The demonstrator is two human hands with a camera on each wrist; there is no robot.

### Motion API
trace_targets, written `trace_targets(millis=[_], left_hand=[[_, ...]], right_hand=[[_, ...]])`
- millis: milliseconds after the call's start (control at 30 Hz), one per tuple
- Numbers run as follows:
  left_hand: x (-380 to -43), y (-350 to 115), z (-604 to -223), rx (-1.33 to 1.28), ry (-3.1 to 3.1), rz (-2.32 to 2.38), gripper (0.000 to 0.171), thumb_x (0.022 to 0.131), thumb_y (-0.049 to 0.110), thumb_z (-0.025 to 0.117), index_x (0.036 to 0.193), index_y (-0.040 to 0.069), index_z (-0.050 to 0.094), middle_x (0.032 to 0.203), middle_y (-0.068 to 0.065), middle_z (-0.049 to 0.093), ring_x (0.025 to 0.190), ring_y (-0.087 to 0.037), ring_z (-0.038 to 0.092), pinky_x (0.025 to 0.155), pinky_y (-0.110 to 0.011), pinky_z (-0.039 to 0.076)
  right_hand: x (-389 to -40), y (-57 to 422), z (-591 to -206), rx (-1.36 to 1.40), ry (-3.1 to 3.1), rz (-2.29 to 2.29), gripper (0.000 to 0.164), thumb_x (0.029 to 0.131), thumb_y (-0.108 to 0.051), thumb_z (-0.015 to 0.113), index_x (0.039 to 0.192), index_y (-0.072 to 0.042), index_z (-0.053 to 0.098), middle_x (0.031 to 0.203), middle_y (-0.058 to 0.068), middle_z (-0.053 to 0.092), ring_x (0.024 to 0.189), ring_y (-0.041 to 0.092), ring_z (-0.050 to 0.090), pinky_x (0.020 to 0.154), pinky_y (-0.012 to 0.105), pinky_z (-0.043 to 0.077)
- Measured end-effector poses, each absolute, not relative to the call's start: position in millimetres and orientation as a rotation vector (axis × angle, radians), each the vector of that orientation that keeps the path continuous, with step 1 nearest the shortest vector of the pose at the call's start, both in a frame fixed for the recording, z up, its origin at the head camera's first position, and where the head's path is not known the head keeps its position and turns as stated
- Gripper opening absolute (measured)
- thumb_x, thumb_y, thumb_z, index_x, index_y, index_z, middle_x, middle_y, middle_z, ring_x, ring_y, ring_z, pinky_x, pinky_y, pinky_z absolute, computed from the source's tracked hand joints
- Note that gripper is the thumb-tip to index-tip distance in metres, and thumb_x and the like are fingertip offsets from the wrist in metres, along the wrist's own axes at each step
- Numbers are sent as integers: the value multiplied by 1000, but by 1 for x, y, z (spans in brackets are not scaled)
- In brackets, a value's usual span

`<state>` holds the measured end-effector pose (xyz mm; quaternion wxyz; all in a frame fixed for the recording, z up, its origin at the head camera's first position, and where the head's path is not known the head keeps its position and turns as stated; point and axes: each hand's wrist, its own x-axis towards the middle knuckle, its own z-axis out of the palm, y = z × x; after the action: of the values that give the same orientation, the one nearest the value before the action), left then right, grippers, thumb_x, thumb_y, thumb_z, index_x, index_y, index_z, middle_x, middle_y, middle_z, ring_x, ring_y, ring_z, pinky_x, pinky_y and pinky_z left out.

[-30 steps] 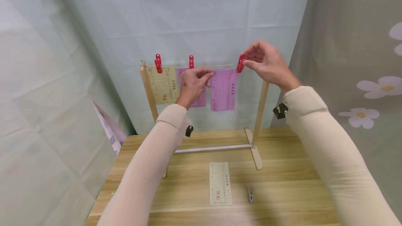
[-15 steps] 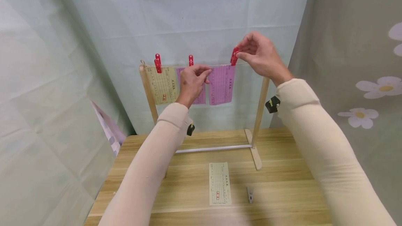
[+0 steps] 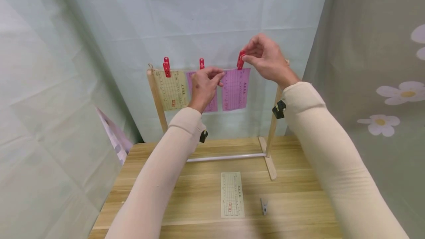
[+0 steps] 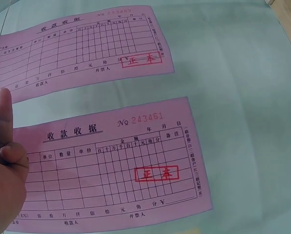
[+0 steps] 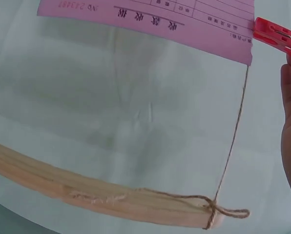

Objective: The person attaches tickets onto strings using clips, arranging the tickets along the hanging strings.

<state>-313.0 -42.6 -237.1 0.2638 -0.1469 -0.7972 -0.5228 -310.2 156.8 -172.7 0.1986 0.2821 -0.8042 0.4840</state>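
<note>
My left hand (image 3: 205, 86) pinches the upper left corner of a pink receipt slip (image 3: 235, 90) at the string. With thumb and fingers, my right hand (image 3: 268, 60) grips a red clothespin (image 3: 241, 60); in the right wrist view that clothespin (image 5: 280, 36) sits at the slip's top edge, near its corner, on the string (image 5: 239, 109). A second pink slip (image 4: 82, 53) hangs to the left, partly behind my left hand, under another red clothespin (image 3: 201, 63). Further left a yellow slip (image 3: 172, 91) hangs from a red clothespin (image 3: 167, 68).
The string is tied between wooden posts; the right post (image 3: 273, 128) stands on a foot joined by a white crossbar (image 3: 229, 157). On the wooden table (image 3: 299, 194) lie a yellow slip (image 3: 232, 194) and a grey clothespin (image 3: 264, 207). Cloth curtains (image 3: 232, 14) surround the table.
My right hand has moved up and left with the red clothespin, from beside the pink slip's right corner onto its top edge. The slip has risen to the string. My left hand has barely moved.
</note>
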Motion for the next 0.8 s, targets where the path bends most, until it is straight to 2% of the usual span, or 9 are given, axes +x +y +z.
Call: trace_targets(millis=[167,467,800], left_hand=[[-313,-42,-237,-380,-2151,-1428,14,93,15,72,102,5,77,91,-7,75,68,-11,69,59,-20,51],[-314,-42,-238,-388,-2152,-1409,14,94,15,71,101,6,77,92,-7,76,69,-11,69,61,-21,53],[-312,-41,-237,-393,-2158,-1419,14,95,15,69,103,5,76,91,-7,75,70,-11,69,59,-20,50]], right_hand=[[-313,153,-176,816,-2241,1361,18,94,5,64,101,2,48,110,15,65,101,19,64,92,31,51],[-316,149,-183,782,-2276,1376,17,94,4,64,101,0,49,111,15,66,101,20,65,89,31,52],[-317,150,-187,801,-2301,1332,18,95,3,63,104,1,47,114,15,65,106,22,64,92,33,51]])
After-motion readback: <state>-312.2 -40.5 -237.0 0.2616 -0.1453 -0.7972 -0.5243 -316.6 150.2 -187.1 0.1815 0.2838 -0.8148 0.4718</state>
